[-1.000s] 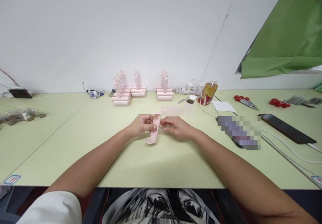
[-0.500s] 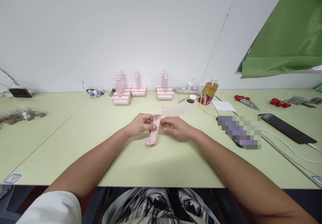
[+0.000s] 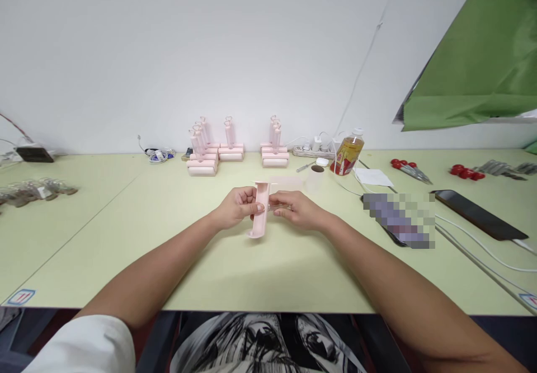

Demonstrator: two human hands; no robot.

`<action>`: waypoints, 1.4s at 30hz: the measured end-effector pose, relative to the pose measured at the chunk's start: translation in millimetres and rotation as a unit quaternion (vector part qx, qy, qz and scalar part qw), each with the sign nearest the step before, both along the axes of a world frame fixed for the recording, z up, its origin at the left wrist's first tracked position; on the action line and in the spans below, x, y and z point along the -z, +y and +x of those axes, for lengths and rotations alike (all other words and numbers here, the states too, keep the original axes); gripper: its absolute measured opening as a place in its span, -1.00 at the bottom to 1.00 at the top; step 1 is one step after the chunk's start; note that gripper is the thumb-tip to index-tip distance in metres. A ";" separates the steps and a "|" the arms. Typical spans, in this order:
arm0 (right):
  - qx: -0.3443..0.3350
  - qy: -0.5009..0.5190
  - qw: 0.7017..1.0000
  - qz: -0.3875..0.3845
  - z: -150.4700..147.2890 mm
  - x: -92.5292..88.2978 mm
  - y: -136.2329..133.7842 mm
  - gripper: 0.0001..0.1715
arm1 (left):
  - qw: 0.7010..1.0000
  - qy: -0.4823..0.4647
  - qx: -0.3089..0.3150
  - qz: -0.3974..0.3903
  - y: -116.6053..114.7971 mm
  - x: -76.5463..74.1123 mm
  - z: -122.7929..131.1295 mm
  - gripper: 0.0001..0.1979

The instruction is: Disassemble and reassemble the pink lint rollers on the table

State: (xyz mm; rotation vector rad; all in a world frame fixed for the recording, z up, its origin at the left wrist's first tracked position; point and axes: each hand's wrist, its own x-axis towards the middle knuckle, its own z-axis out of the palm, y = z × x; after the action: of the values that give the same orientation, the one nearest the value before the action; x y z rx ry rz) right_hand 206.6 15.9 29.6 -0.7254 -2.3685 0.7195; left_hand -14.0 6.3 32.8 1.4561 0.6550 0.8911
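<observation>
My left hand (image 3: 237,207) is closed round a long pink plastic piece (image 3: 260,212) held over the middle of the pale green table (image 3: 260,267). The piece stands nearly upright, its rounded lower end close to the tabletop. My right hand (image 3: 298,209) is closed just to its right, fingers pinching a small thin part (image 3: 280,207) against the pink piece; I cannot make out what that part is. A pale translucent box (image 3: 286,184) and a small clear cup (image 3: 315,178) sit just behind my hands.
Stacks of pink rollers (image 3: 232,146) line the back wall. A bottle (image 3: 347,152), power strip (image 3: 312,150) and cables lie back right. A dark phone (image 3: 478,213), red-handled tools (image 3: 409,169) and small packets (image 3: 36,191) sit at the sides. A green sheet (image 3: 482,65) hangs upper right.
The pink piece has tipped more upright and shifted slightly right and up. Both hands stayed closed on it in nearly the same place.
</observation>
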 end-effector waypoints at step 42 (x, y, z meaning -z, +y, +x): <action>-0.005 -0.299 0.954 -0.007 -20.4 -8.0 -30.4 -0.89 | 0.789 0.480 -0.264 0.279 32.9 10.9 -16.0 -0.73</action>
State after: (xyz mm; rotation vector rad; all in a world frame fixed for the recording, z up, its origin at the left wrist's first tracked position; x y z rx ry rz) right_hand 186.2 -14.5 37.6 -1.0571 -2.9078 0.5739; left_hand -30.1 39.1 21.9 2.3455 1.7344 0.7300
